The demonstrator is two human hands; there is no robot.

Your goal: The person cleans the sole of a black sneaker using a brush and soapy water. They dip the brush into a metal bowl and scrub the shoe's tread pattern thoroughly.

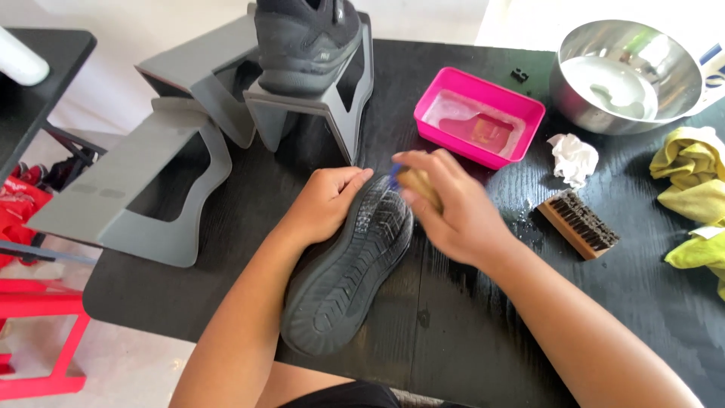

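Lying sole-up on the black surface (468,332), the dark shoe (347,272) runs heel-near, toe-far between the hands. Left hand (325,202) grips the toe's left edge; right hand (445,208) clenches a small brush (418,183) against the toe tread. Beyond sits a pink tray (529,113).

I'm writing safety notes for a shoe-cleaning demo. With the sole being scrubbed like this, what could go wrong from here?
1. The black upturned shoe overhangs the black wooden table edge; only the left hand steadies it, so hard strokes might tip it off.
2. The right hand scrubs with a small wooden-handled brush close to the pink plastic tray of soapy water; a wide stroke may knock or splash it.
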